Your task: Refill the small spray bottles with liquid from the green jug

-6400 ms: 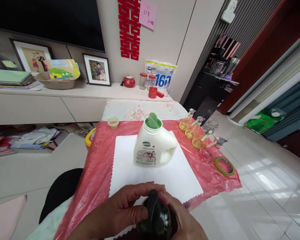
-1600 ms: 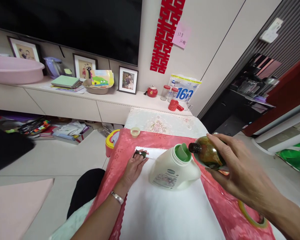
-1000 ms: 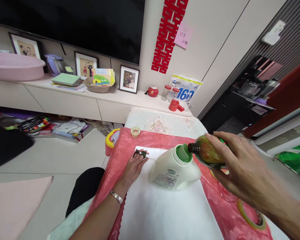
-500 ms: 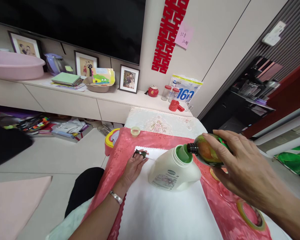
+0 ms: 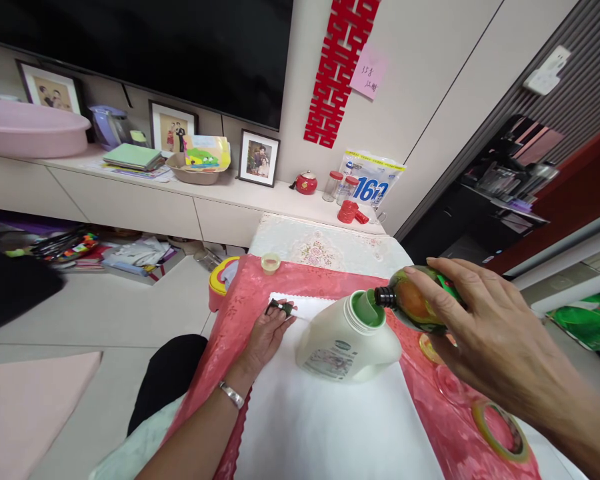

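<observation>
Red-covered table (image 5: pixel 420 395), tape roll (image 5: pixel 486 439), white sheet (image 5: pixel 330 430) under jug (image 5: pixel 353 353)

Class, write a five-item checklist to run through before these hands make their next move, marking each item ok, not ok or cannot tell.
1. Right hand grips the rounded, dark green-brown bottle: ok.
2. Bottle's black threaded neck lined up with the green plastic spout: ok, it looks right beside it; whether they touch, cannot tell.
3. White plastic jug upright on the white, zigzag-edged sheet: ok.
4. Jug steadied by a hand: not ok; the left hand holds a dark pump top away from it.
5. Liquid running from the bottle: cannot tell.
</observation>
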A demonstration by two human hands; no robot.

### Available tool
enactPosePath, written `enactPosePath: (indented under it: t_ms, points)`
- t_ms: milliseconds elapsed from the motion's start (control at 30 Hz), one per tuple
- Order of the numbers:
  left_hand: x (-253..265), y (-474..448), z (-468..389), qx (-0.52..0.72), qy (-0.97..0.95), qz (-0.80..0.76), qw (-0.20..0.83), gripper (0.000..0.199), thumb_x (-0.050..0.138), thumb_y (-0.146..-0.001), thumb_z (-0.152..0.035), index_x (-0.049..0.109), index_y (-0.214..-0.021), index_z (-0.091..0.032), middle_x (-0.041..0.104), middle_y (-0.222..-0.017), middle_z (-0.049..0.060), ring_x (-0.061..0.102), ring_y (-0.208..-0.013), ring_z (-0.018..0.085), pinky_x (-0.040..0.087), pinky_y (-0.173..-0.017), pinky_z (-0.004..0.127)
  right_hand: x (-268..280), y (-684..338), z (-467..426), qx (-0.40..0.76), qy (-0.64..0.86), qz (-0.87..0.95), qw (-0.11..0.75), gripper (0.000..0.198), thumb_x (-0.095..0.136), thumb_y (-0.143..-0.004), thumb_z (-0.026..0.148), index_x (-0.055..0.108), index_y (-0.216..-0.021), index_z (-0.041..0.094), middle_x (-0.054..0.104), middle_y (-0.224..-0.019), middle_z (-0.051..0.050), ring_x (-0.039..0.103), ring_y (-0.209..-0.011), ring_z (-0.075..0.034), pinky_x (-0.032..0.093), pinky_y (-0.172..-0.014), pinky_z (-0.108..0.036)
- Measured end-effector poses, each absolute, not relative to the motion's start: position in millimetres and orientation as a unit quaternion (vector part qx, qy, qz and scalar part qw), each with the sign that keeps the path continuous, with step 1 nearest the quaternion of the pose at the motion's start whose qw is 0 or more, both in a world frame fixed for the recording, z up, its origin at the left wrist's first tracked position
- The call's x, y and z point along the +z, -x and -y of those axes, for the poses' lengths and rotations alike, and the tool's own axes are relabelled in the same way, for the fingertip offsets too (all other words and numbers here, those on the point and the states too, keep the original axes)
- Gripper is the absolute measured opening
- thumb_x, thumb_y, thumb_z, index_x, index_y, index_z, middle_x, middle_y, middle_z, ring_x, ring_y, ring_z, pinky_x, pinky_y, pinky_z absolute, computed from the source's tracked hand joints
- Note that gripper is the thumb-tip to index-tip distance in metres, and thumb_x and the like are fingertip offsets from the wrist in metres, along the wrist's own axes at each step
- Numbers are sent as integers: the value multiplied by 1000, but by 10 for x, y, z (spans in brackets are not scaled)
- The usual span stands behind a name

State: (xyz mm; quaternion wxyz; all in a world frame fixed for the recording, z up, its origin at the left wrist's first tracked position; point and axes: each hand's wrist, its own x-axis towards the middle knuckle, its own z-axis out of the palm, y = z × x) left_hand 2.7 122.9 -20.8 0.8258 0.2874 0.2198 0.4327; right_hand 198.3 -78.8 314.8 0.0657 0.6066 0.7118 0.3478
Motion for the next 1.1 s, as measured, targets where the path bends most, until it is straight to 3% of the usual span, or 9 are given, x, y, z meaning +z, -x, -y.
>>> enactPosePath:
  t_ms: [667, 1100]
  points:
    - [-148, -43, -1210, 426, -265, -225, 835, 37, 88, -73, -29, 69, -105, -26, 70, -113, 3, 66, -113, 21, 55, -100, 37, 3200, -1973, 778, 374, -594, -709, 73, 54, 42, -88, 10, 41, -141, 21, 47, -137, -16, 53, -119, -37, 51, -90, -50]
    - [-263, -33, -1242, 432, -316, -213, 818, 33, 82, -82, -30, 66, -111, -26, 71, -121, 8, 65, -119, 27, 54, -105, 48, 3220, -1947, 782, 369, -594, -707, 104, 52, 39, -91, 8, 37, -142, 21, 45, -138, -19, 51, -121, -39, 49, -94, -54]
